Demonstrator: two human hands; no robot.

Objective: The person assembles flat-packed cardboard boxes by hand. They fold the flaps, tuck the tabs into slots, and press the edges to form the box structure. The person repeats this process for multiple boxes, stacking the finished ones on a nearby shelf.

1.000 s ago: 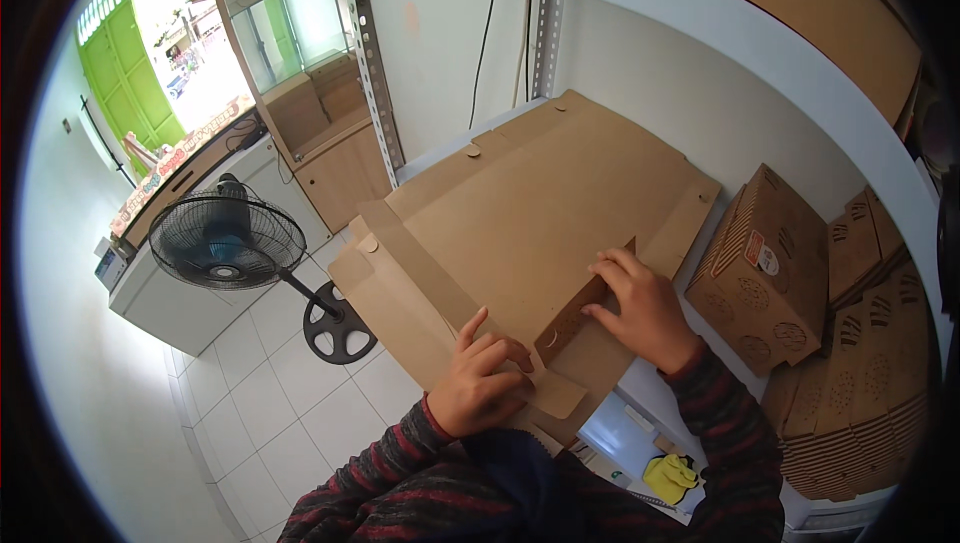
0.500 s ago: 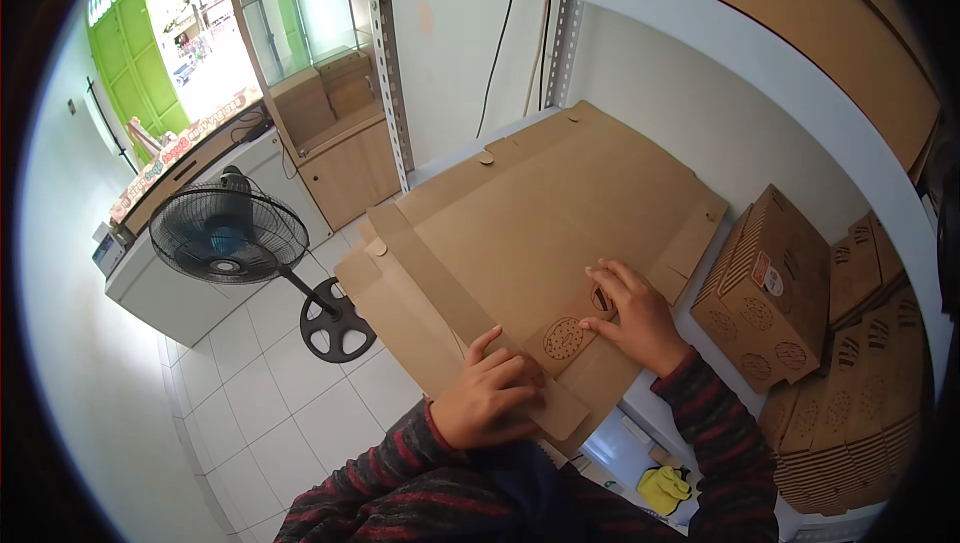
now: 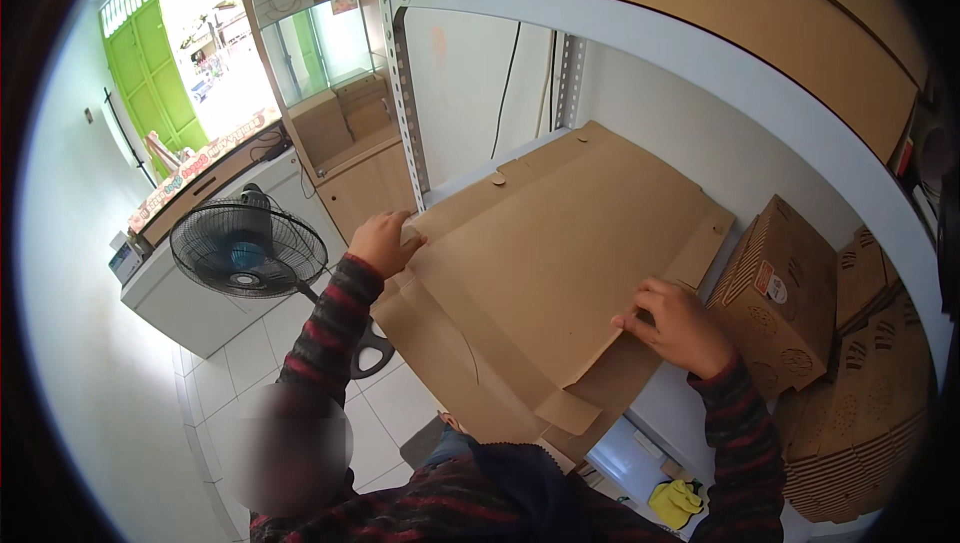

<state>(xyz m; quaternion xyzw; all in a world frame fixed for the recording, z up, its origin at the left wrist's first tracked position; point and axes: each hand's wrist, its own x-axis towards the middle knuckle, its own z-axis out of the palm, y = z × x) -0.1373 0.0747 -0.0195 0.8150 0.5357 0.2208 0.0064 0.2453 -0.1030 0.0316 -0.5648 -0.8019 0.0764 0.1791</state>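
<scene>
Up swings the left hand [image 3: 385,243] to the edge of the flat cardboard [image 3: 545,253] on the pale shelf [image 3: 668,393]! Right hand [image 3: 685,328] at the near flap [image 3: 612,363], both grips unclear; fan [image 3: 250,248] on tiled floor [image 3: 240,368].

Plain brown cardboard sheet [image 3: 570,253], sleeves [image 3: 335,315] banded in charcoal and deep red, brown box [image 3: 785,315] with dark stripes and round printed motifs, black fan [image 3: 245,248] showing blue at its middle, lime-green gate [image 3: 150,78], white floor tiles [image 3: 235,373], bright yellow cloth [image 3: 676,504]
</scene>
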